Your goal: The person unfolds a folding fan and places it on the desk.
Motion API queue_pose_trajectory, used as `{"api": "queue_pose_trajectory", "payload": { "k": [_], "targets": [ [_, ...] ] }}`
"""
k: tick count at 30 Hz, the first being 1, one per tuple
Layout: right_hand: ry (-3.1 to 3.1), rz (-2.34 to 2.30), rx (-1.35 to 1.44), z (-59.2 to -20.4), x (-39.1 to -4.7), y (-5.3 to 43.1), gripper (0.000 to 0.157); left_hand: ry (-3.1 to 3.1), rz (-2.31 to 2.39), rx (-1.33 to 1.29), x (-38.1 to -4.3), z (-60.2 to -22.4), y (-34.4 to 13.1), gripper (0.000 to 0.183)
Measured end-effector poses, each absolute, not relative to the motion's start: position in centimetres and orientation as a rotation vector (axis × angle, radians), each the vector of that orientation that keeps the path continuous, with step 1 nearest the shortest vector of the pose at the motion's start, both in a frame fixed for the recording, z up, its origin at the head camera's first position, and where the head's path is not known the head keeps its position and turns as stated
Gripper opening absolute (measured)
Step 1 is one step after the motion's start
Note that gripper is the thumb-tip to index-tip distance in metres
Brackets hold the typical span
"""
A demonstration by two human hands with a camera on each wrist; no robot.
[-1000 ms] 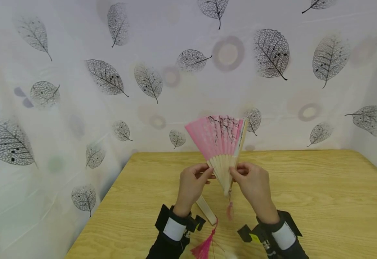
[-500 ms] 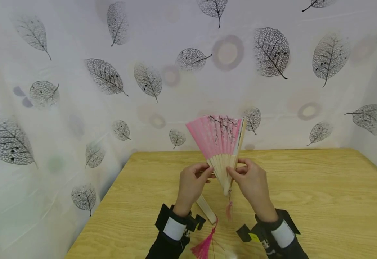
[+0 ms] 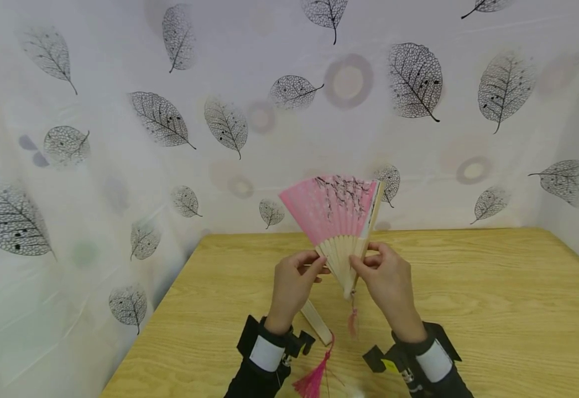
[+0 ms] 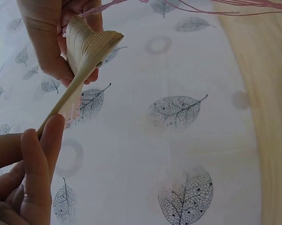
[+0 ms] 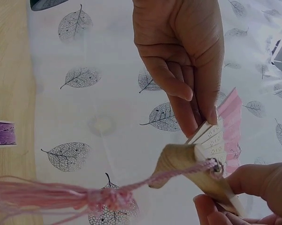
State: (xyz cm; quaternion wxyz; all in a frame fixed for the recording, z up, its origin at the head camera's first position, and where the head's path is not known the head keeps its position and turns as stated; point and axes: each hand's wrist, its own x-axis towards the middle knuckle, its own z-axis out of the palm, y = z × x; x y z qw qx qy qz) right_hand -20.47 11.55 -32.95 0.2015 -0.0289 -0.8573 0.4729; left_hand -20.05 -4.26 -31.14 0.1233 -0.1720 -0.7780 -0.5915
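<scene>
A pink folding fan [image 3: 336,207], partly spread and printed with dark blossom branches, is held up over the table. My left hand [image 3: 293,283] pinches its left outer rib between thumb and fingers. On the other side, my right hand [image 3: 387,284] pinches the right outer ribs, thumb in front. A pale pink tassel [image 3: 353,324] hangs from the pivot end; in the right wrist view the tassel [image 5: 103,199] stretches across the lower left. Under the left wrist lies a folded fan [image 3: 316,322] with a magenta tassel [image 3: 313,378], its upper part hidden by the left hand.
The wood-grain table [image 3: 493,293] extends on both sides of the hands. Behind it hangs a white curtain [image 3: 249,50] with printed leaves. Purple folded layers [image 5: 2,133] show on the table at the left edge of the right wrist view.
The fan narrows slightly, then spreads a little wider now, its left edge shifting left and its right edge right. Both hands keep their grip and barely move.
</scene>
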Motion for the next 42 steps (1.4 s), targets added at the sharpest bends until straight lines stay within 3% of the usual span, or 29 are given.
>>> {"api": "queue_pose_trajectory", "payload": {
  "k": [42],
  "targets": [
    [-2.326,1.347,-0.091,-33.02,-20.5,12.2,0.039,-2.209,-1.769,-0.484,-19.84,-30.68,-4.94,0.019]
  ]
}}
